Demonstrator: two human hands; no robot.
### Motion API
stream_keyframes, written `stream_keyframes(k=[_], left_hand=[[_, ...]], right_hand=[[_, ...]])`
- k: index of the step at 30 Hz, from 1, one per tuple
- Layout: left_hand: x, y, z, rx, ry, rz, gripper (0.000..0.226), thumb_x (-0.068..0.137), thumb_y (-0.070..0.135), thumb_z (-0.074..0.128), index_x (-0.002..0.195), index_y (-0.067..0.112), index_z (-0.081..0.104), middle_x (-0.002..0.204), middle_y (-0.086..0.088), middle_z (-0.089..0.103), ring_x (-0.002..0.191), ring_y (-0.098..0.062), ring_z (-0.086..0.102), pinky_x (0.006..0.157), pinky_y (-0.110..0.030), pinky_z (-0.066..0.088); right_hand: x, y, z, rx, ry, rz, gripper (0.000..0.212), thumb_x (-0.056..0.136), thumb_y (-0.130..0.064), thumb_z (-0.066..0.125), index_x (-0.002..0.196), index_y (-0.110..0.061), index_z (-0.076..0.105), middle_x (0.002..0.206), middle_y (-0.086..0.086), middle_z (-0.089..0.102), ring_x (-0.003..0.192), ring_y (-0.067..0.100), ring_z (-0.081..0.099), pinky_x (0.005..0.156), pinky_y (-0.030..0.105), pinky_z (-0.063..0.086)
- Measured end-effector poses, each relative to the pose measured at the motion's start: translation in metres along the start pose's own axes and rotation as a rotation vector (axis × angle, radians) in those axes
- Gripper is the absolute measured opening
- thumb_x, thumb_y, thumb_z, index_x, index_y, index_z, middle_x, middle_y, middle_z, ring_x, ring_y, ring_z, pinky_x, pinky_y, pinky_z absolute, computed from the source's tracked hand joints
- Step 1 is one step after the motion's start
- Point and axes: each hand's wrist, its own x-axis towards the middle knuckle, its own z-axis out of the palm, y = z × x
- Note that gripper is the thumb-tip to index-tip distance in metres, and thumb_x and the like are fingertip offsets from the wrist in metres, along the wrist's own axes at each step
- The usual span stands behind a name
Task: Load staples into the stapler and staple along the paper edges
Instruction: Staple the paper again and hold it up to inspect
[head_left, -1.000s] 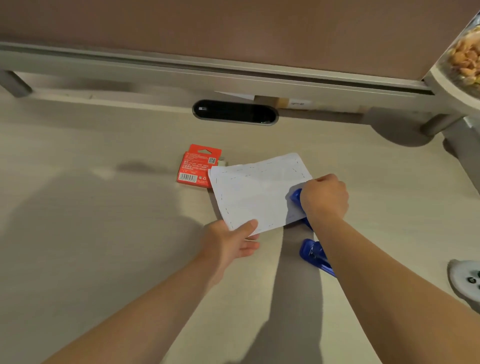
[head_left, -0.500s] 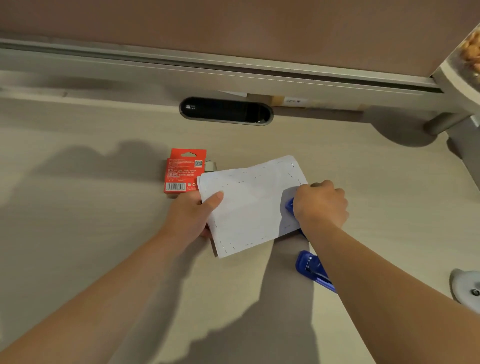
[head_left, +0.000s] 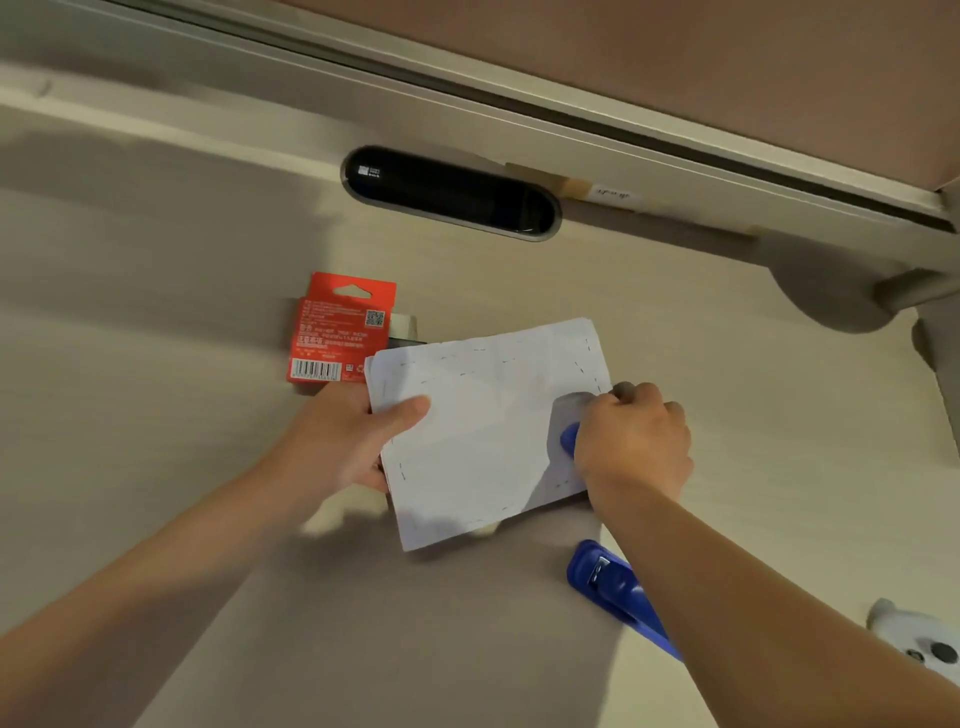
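Note:
A white paper (head_left: 483, 431) lies slightly lifted over the pale desk, with rows of staples along its edges. My left hand (head_left: 353, 441) grips its left edge, thumb on top. My right hand (head_left: 631, 441) is closed over a blue stapler (head_left: 569, 439) at the paper's right edge; only the stapler's tip shows past my fingers. A second blue stapler (head_left: 613, 587) lies on the desk under my right forearm. A red staple box (head_left: 340, 327) rests flat just behind the paper's left corner.
A black oval cable slot (head_left: 449, 192) sits in the desk near the back rail. A white device with dark buttons (head_left: 919, 639) lies at the right edge. A grey desk leg and round shadow stand at the far right.
My left hand went from the paper's near corner to its left edge and holds there. The right hand with the stapler shifted slightly along the right edge. The view tilted.

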Motion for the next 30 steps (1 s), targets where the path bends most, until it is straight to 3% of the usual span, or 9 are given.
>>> stream_keyframes(k=[4, 8, 12, 16, 20, 22, 24, 27, 30], left_hand=[[0.001, -0.003, 0.001, 0.021, 0.018, 0.006, 0.019, 0.091, 0.021, 0.059, 0.108, 0.022, 0.067, 0.097, -0.003, 0.074, 0.084, -0.023, 0.072, 0.067, -0.046, 0.060], [0.000, -0.004, 0.005, 0.029, 0.069, 0.016, 0.011, 0.091, 0.021, 0.059, 0.098, 0.018, 0.068, 0.093, -0.007, 0.074, 0.077, -0.023, 0.073, 0.058, -0.041, 0.060], [-0.002, 0.000, 0.008, 0.051, 0.126, -0.002, 0.013, 0.091, 0.024, 0.060, 0.091, 0.013, 0.067, 0.082, -0.008, 0.072, 0.062, -0.023, 0.068, 0.049, -0.032, 0.055], [-0.011, 0.005, 0.005, 0.038, 0.205, 0.030, 0.014, 0.092, 0.023, 0.058, 0.102, 0.015, 0.063, 0.089, -0.006, 0.068, 0.075, -0.024, 0.066, 0.053, -0.029, 0.053], [-0.027, 0.022, -0.007, 0.065, 0.294, 0.136, 0.005, 0.092, 0.021, 0.058, 0.093, 0.021, 0.063, 0.090, -0.005, 0.066, 0.078, -0.022, 0.062, 0.066, -0.033, 0.053], [-0.038, 0.035, -0.014, 0.037, 0.310, 0.144, 0.010, 0.092, 0.020, 0.057, 0.084, 0.024, 0.062, 0.085, -0.002, 0.066, 0.073, -0.018, 0.062, 0.064, -0.033, 0.054], [-0.050, 0.047, -0.020, 0.038, 0.307, 0.152, 0.009, 0.092, 0.022, 0.057, 0.087, 0.021, 0.064, 0.085, -0.002, 0.068, 0.073, -0.018, 0.064, 0.060, -0.032, 0.054], [-0.071, 0.065, -0.030, 0.070, 0.314, 0.167, 0.014, 0.092, 0.024, 0.057, 0.096, 0.014, 0.066, 0.089, -0.007, 0.070, 0.077, -0.024, 0.066, 0.063, -0.033, 0.055], [-0.099, 0.084, -0.037, 0.089, 0.303, 0.211, 0.013, 0.092, 0.024, 0.058, 0.091, 0.015, 0.067, 0.089, -0.008, 0.072, 0.075, -0.025, 0.067, 0.065, -0.036, 0.056]], right_hand=[[0.002, -0.001, -0.002, 0.044, -0.031, 0.036, 0.030, 0.082, -0.023, 0.038, 0.105, -0.018, 0.057, 0.108, 0.011, 0.052, 0.102, 0.033, 0.049, 0.094, 0.048, 0.040], [0.001, -0.001, -0.009, 0.108, -0.128, 0.052, 0.028, 0.080, -0.023, 0.040, 0.103, -0.017, 0.055, 0.099, 0.005, 0.046, 0.101, 0.032, 0.049, 0.092, 0.047, 0.042], [0.001, 0.009, -0.026, 0.268, -0.212, 0.039, 0.014, 0.086, -0.018, 0.040, 0.085, -0.012, 0.052, 0.083, 0.007, 0.055, 0.070, 0.022, 0.052, 0.067, 0.034, 0.045], [-0.002, 0.029, -0.041, 0.180, -0.302, -0.128, 0.020, 0.093, -0.017, 0.036, 0.090, -0.009, 0.055, 0.074, 0.003, 0.055, 0.060, 0.014, 0.047, 0.048, 0.025, 0.034], [-0.005, 0.034, -0.051, 0.103, -0.279, -0.259, 0.022, 0.096, -0.022, 0.038, 0.105, -0.011, 0.055, 0.099, 0.008, 0.058, 0.072, 0.017, 0.051, 0.058, 0.026, 0.037], [-0.008, 0.031, -0.057, 0.118, -0.222, -0.353, 0.028, 0.093, -0.018, 0.044, 0.120, -0.014, 0.050, 0.113, 0.009, 0.054, 0.082, 0.018, 0.051, 0.070, 0.027, 0.039], [-0.013, 0.024, -0.066, 0.169, -0.154, -0.476, 0.043, 0.090, -0.018, 0.054, 0.131, -0.021, 0.041, 0.121, 0.004, 0.047, 0.085, 0.013, 0.051, 0.073, 0.025, 0.039], [-0.026, 0.007, -0.091, 0.272, -0.106, -0.693, 0.063, 0.085, -0.019, 0.064, 0.138, -0.032, 0.033, 0.118, -0.007, 0.037, 0.087, 0.006, 0.049, 0.073, 0.014, 0.039], [-0.040, -0.007, -0.122, 0.295, -0.019, -0.948, 0.066, 0.079, -0.008, 0.071, 0.132, -0.035, 0.043, 0.118, -0.002, 0.042, 0.087, -0.003, 0.039, 0.073, -0.002, 0.035]])
